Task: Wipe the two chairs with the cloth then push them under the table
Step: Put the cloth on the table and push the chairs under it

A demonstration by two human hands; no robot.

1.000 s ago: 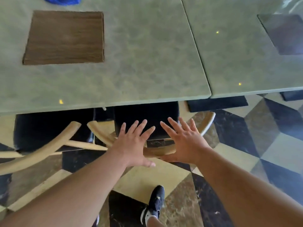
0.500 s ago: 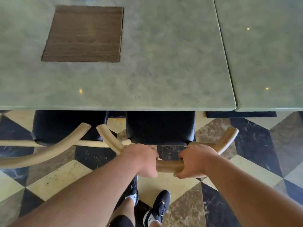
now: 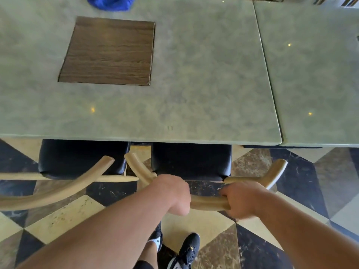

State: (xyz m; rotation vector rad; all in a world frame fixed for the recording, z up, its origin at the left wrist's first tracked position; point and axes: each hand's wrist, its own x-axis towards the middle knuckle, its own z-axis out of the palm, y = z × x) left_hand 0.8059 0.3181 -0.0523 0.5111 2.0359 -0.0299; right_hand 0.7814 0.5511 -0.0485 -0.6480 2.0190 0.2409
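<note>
A second ago both hands hovered open over the chair back; now they are closed around it, and the seat has slid further under the desk. The left hand (image 3: 172, 193) wraps the curved wooden backrest (image 3: 207, 203) of the right chair (image 3: 191, 162) from above, knuckles up. The right hand (image 3: 240, 200) grips the same rail just beside it, fingers curled over the front. A short stretch of bare wood shows between the two hands.

The right chair's black padded seat sits partly beneath the edge of the grey-green desk (image 3: 204, 94), its rear portion visible. The left chair (image 3: 81, 158) stands just beside it, its black seat tucked to a similar depth, its curved wooden rail sweeping out toward the left edge of the view. The blue cloth (image 3: 110, 3) lies bunched on the far side of the desk, well apart from both hands, beyond a dark wood inlay square (image 3: 108, 53). A second desk (image 3: 314, 74) butts against the first on the right.

With the cloth set down, the wiping appears finished. The left chair looks pushed in. What seems left is the last of the push on the right chair, then letting go.
</note>
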